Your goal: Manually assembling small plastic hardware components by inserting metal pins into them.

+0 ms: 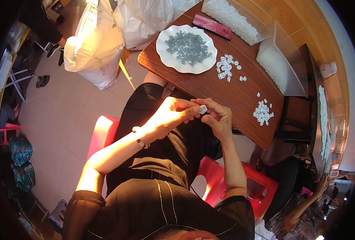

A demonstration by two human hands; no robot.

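Observation:
In front of my lap, just off the table's near edge, both hands meet at a small white plastic piece [202, 109] with dark spots on its face. My left hand [172, 115], wearing a beaded bracelet [141, 138], pinches toward it with thumb and fingers. From the other side, the curled thumb and fingers of my right hand [219, 118] close on the same piece. A scalloped white plate [164, 62] on the brown table [241, 108] bears a heap of small grey pins [188, 47]. Loose white pieces [225, 67] lie right of the plate.
A second pile of white pieces [262, 114] lies at the table's right. Along the far edge are a pink case [212, 27] and clear bins of white parts [231, 18]. Bulging white sacks [101, 52] stand left. Another person's arm [305, 208] shows lower right.

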